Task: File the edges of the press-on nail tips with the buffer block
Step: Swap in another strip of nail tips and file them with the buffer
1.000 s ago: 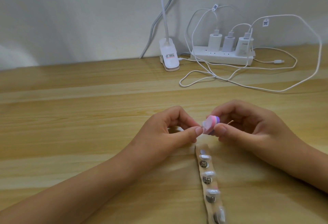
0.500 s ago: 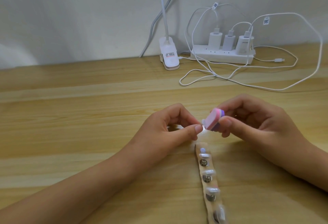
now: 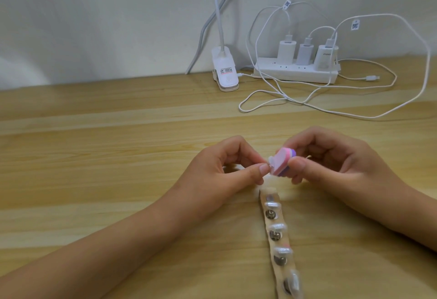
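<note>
While the left grip (image 3: 227, 168) pinches a small clear nail tip (image 3: 343, 161) between thumb and forefinger, the right grip (image 3: 331, 163) pinches the buffer block (image 3: 354, 162) between its thumb and curled fingers. Both meet just right of the frame's centre, fingertips facing each other. The nail tip lies at the very end of the left grip, poking out to the right, and touches the block's pale pink face near its left edge. Blur hides which part of the nail tip meets the block. The block is layered pink and purple and tilts, its upper end leaning right.

Both forearms reach in from the lower corners of the frame over the wooden worktop (image 3: 118, 156). Just below the two grips, a tan strip (image 3: 283, 239) lies flat on the worktop and runs down to the bottom edge, drifting slightly right. It carries four more tips (image 3: 277, 227), set between round metal studs (image 3: 275, 236).

At the worktop's back edge, upper centre, a white lamp clip (image 3: 225, 74) stands against the wall. To its right lies a white power strip (image 3: 295, 75) with three chargers (image 3: 305, 53) plugged in. White cables (image 3: 260, 107) loop across the upper right.
</note>
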Available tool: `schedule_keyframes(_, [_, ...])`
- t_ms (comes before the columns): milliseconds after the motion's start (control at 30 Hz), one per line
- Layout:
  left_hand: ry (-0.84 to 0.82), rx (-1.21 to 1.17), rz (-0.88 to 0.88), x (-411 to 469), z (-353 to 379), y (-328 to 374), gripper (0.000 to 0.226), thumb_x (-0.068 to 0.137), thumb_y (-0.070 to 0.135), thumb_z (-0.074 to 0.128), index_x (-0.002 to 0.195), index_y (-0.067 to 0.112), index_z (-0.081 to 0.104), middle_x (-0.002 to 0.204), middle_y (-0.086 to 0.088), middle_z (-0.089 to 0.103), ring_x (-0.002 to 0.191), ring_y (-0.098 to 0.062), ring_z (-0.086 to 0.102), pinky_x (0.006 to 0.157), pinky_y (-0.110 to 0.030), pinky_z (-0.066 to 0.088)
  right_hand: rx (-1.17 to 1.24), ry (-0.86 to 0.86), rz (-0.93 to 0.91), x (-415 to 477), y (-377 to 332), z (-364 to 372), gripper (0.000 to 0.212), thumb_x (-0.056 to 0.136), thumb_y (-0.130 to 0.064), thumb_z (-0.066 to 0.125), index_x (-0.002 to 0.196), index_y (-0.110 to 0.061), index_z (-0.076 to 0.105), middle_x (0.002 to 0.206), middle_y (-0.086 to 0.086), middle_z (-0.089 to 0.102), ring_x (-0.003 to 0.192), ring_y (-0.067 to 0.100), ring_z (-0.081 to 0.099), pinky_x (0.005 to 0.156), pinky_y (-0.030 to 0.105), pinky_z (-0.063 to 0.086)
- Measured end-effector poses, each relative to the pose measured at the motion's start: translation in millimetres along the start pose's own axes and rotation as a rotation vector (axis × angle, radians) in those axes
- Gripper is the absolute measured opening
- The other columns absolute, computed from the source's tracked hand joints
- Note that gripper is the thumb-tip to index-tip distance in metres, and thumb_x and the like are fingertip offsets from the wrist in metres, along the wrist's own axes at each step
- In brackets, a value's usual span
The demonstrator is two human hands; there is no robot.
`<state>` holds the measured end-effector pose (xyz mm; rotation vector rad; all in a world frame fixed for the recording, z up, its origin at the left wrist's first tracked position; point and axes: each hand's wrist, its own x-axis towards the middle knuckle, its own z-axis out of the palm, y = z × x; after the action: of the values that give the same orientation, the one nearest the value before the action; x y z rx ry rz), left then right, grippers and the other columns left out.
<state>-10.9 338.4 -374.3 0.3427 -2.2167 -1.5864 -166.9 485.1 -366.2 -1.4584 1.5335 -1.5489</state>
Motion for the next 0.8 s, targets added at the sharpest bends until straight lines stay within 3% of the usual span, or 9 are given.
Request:
schedule_keyframes(133, [-0.002, -0.007, 0.0, 0.0, -0.9, -1.2, 0.007, 0.081, 0.032, 0.073, 0.078, 0.035, 0.067, 0.075, 0.008, 0.072, 0.076, -0.006, 0.067, 0.075, -0.021, 0.049, 0.018, 0.014, 0.023, 1.6, 0.0, -0.6, 0.018, 0.079, -0.024, 0.074, 0.091, -0.013, 0.069, 0.084, 0.005, 0.074, 0.07, 0.007, 0.067, 0.064, 0.018, 0.054])
schedule_keyframes(267, [-0.001, -0.021, -0.003, 0.0, -0.7, -1.9, 0.007, 0.08, 0.029, 0.072, 0.078, 0.034, 0.067, 0.075, 0.007, 0.071, 0.075, -0.008, 0.068, 0.074, -0.02, 0.05, -0.003, 0.027, 0.009, 3.2, 1.2, -0.1, 0.018, 0.077, -0.02, 0.066, 0.09, -0.007, 0.067, 0.079, 0.002, 0.074, 0.066, 0.005, 0.065, 0.062, 0.016, 0.053])
schedule_keyframes(800, [-0.005, -0.029, -0.004, -0.7, -0.3, -0.3, 0.006, 0.081, 0.029, 0.072, 0.079, 0.032, 0.067, 0.078, 0.005, 0.073, 0.077, -0.006, 0.068, 0.074, -0.017, 0.049, -0.007, 0.018, 0.013, 2.3, 2.3, -1.1, 0.014, 0.08, -0.028, 0.074, 0.089, -0.017, 0.071, 0.084, 0.004, 0.074, 0.068, 0.009, 0.066, 0.065, 0.017, 0.053])
